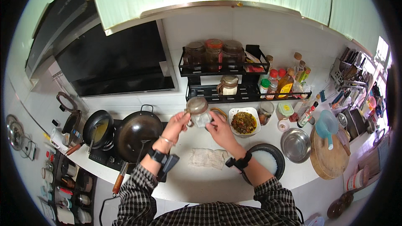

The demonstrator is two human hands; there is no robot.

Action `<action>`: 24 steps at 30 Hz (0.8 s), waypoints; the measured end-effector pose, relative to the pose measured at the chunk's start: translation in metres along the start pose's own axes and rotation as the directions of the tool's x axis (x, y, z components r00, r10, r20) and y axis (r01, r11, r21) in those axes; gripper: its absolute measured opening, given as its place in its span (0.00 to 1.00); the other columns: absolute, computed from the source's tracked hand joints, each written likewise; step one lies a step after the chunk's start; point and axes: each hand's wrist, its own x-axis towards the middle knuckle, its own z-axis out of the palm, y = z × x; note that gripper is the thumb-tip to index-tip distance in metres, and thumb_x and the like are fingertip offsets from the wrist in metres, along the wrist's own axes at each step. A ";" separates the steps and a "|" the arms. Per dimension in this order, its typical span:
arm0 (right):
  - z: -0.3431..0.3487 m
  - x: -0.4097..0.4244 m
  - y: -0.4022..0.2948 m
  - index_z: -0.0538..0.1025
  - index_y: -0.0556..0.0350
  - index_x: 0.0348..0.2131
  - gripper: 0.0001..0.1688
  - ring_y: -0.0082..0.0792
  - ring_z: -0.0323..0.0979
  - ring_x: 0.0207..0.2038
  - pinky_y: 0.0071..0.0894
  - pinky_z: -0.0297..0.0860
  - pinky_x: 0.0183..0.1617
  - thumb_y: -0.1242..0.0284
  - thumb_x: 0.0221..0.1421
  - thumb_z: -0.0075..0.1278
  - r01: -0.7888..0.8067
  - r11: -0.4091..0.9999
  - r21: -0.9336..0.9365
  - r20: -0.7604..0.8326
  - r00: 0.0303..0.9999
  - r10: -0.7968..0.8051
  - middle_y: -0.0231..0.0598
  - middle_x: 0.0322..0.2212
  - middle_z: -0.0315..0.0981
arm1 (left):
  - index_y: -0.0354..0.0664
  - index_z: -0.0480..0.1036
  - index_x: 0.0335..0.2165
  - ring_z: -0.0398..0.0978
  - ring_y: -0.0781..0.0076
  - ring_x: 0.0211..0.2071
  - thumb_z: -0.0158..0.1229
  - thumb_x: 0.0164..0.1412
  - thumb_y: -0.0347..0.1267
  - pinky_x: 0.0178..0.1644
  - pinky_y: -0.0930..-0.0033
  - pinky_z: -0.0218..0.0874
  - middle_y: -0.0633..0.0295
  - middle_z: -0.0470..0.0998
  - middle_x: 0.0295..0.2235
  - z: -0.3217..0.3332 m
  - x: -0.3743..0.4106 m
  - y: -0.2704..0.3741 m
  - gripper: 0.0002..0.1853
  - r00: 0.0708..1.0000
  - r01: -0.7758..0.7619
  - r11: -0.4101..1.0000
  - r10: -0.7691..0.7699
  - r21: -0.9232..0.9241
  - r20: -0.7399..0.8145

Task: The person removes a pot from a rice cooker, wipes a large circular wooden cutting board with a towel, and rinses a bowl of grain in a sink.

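My left hand (178, 125) grips the side of a small clear glass jar (201, 120) with a brownish lid (197, 104), held above the counter. Whitish contents show through its glass. My right hand (220, 129) is just to the right of the jar, fingers curved; whether they touch it is not plain. Behind those fingers is a round, brown-rimmed object (222, 111), partly hidden. A folded pale cloth (208, 158) lies on the counter below both hands. To the right stands a white square bowl (232, 129) of chopped, oily greens and red bits (243, 122).
A wok (138, 135) and a smaller pan (98, 128) are at left. A black two-tier rack (201, 95) holds jars and seasoning bottles. At right are a dark pot (280, 155) of white contents, a steel bowl (295, 146), a chopping board (329, 160) and a blue ladle (326, 122).
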 end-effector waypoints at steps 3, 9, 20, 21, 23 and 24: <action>-0.014 0.039 -0.006 0.64 0.67 0.56 0.30 0.40 0.74 0.40 0.34 0.70 0.45 0.69 0.58 0.50 0.059 0.997 -0.046 0.030 0.998 -0.058 0.52 0.50 0.65 | 0.48 0.72 0.26 0.59 0.89 0.21 0.54 0.65 0.38 0.26 0.83 0.51 0.79 0.66 0.20 0.005 0.031 0.040 0.11 0.999 -0.044 0.987 0.040 0.155 0.025; -0.024 0.093 -0.006 0.64 0.62 0.58 0.29 0.37 0.74 0.41 0.31 0.69 0.47 0.70 0.60 0.48 0.070 0.997 -0.039 0.058 0.996 -0.067 0.50 0.51 0.67 | 0.47 0.72 0.27 0.59 0.87 0.20 0.55 0.64 0.38 0.26 0.81 0.52 0.79 0.65 0.20 0.001 0.092 0.063 0.11 1.000 0.004 0.994 -0.003 0.107 -0.013; 0.015 -0.013 0.023 0.72 0.55 0.50 0.18 0.30 0.74 0.39 0.26 0.70 0.43 0.73 0.60 0.49 -0.152 0.974 0.171 -0.005 0.988 0.155 0.40 0.40 0.75 | 0.49 0.69 0.26 0.60 0.81 0.19 0.51 0.65 0.44 0.28 0.74 0.59 0.74 0.65 0.19 -0.007 0.172 0.020 0.15 0.979 0.140 0.982 -0.118 0.125 -0.165; 0.023 -0.033 0.026 0.73 0.55 0.49 0.17 0.29 0.74 0.37 0.26 0.71 0.42 0.72 0.60 0.49 -0.195 0.968 0.159 0.017 0.981 0.195 0.39 0.40 0.76 | 0.48 0.69 0.27 0.60 0.80 0.19 0.51 0.65 0.45 0.29 0.73 0.60 0.74 0.65 0.19 -0.009 0.173 0.012 0.15 0.980 0.140 0.981 -0.118 0.134 -0.159; 0.039 -0.073 0.039 0.74 0.55 0.47 0.15 0.31 0.74 0.36 0.27 0.71 0.40 0.73 0.59 0.50 -0.236 0.966 0.105 0.065 0.971 0.231 0.42 0.40 0.76 | 0.46 0.70 0.28 0.62 0.79 0.19 0.50 0.66 0.45 0.31 0.71 0.64 0.72 0.66 0.20 -0.012 0.170 0.012 0.16 0.980 0.159 0.974 -0.135 0.165 -0.148; 0.047 -0.093 0.055 0.74 0.55 0.47 0.15 0.32 0.74 0.36 0.28 0.71 0.39 0.73 0.59 0.50 -0.254 0.965 0.069 0.094 0.964 0.247 0.43 0.39 0.76 | 0.44 0.70 0.30 0.63 0.78 0.19 0.51 0.66 0.43 0.33 0.70 0.66 0.70 0.67 0.22 -0.016 0.169 0.007 0.15 0.982 0.118 0.984 -0.096 0.132 -0.160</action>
